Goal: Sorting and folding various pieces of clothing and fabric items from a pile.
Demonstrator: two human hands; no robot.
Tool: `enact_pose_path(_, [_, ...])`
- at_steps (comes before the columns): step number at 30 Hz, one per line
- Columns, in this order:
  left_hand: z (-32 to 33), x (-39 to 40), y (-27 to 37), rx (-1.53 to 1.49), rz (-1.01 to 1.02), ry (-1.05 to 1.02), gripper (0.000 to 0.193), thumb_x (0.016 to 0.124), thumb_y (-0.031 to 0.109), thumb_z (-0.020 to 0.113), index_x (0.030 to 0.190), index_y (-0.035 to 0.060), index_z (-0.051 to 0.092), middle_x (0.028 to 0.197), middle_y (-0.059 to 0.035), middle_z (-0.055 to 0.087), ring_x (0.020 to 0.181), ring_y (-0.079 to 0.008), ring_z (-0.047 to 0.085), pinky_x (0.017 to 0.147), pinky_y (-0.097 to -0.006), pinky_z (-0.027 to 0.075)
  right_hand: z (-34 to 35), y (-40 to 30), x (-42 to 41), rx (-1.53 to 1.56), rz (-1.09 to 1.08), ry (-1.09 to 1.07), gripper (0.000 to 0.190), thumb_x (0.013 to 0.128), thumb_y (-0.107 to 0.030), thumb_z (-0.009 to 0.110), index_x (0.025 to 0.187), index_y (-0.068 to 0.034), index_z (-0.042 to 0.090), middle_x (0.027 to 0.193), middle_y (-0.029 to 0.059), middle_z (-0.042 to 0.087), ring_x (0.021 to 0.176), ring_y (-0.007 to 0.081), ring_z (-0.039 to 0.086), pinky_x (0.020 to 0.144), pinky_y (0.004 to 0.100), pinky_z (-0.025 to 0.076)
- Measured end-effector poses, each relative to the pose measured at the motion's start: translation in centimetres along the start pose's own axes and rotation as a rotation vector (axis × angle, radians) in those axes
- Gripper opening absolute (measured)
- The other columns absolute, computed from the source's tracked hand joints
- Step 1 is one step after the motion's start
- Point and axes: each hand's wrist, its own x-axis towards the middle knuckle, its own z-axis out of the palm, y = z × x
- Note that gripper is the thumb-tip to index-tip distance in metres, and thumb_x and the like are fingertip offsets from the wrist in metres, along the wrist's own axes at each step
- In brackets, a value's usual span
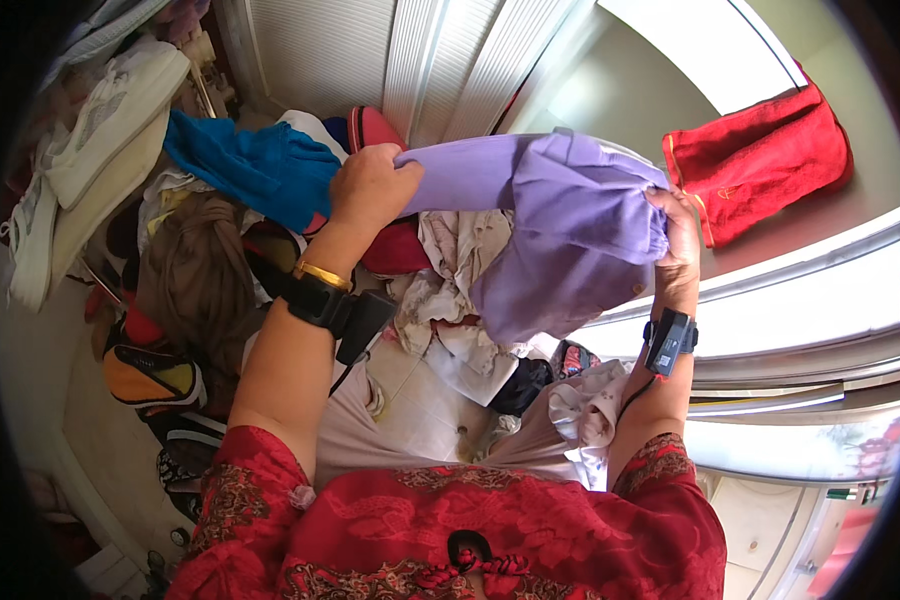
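A purple garment (570,202) is stretched up between my two hands, above a heap of clothes and shoes. My left hand (375,184) is closed on its narrow left end, just over a blue cloth (255,165). At its gathered right edge, my right hand (675,225) grips the fabric, with the thumb on top. The lower part of the garment hangs loose between the hands. Pale crumpled cloths (461,247) lie beneath it. A crumpled light cloth with small marks (589,405) rests by my right forearm.
White sneakers (112,120) stand at the upper left. A brown cloth (199,277) and an orange-and-black shoe (154,377) lie at the left. A red towel (765,161) hangs at the upper right. A black cloth (521,386) is on the tiled floor (416,405).
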Motion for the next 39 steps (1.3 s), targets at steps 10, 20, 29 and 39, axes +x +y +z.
enact_pose_path(10, [3.0, -2.4, 3.2, -1.053, -0.032, -0.545, 0.02, 0.079, 0.019, 0.063, 0.088, 0.0006, 0.065, 0.075, -0.0003, 0.06, 0.067, -0.0068, 0.053, 0.055, -0.0229, 0.042, 6.6, 3.5, 0.4, -0.154, 0.196, -0.018, 0.022, 0.075, -0.006, 0.061, 0.094, 0.003, 0.06, 0.083, 0.0056, 0.063, 0.071, 0.012, 0.058, 0.067, 0.0243, 0.047])
enact_pose_path(20, [5.8, -5.4, 3.4, -0.63, 0.525, -0.274, 0.099, 0.06, 0.021, 0.081, 0.137, 0.0011, 0.023, 0.129, -0.0175, 0.041, 0.119, -0.0261, 0.042, 0.097, -0.0335, 0.036, 11.6, 4.1, -1.0, 0.049, 0.185, -0.089, 0.033, 0.082, -0.019, 0.063, 0.103, 0.003, 0.052, 0.082, 0.0037, 0.06, 0.066, 0.0101, 0.057, 0.059, 0.0242, 0.047])
enact_pose_path(29, [6.1, -3.3, 2.5, -1.241, 0.036, -0.196, 0.039, 0.075, 0.01, 0.062, 0.112, -0.0001, 0.052, 0.1, -0.0094, 0.06, 0.091, -0.0202, 0.059, 0.084, -0.0333, 0.046, 11.2, 3.6, -1.6, 0.085, 0.111, -0.465, 0.044, 0.085, -0.019, 0.057, 0.122, 0.003, 0.047, 0.111, 0.0167, 0.058, 0.099, 0.0248, 0.059, 0.085, 0.0353, 0.047])
enact_pose_path(39, [0.1, -1.3, 1.2, -1.811, -0.138, -0.583, 0.039, 0.078, 0.013, 0.053, 0.115, -0.0018, 0.052, 0.107, -0.0111, 0.061, 0.098, -0.0245, 0.058, 0.092, -0.036, 0.043, 6.8, 6.3, -0.2, 0.106, 0.231, -0.115, 0.061, 0.084, -0.04, 0.059, 0.128, -0.002, 0.043, 0.124, 0.0153, 0.049, 0.111, 0.0215, 0.049, 0.097, 0.0386, 0.036])
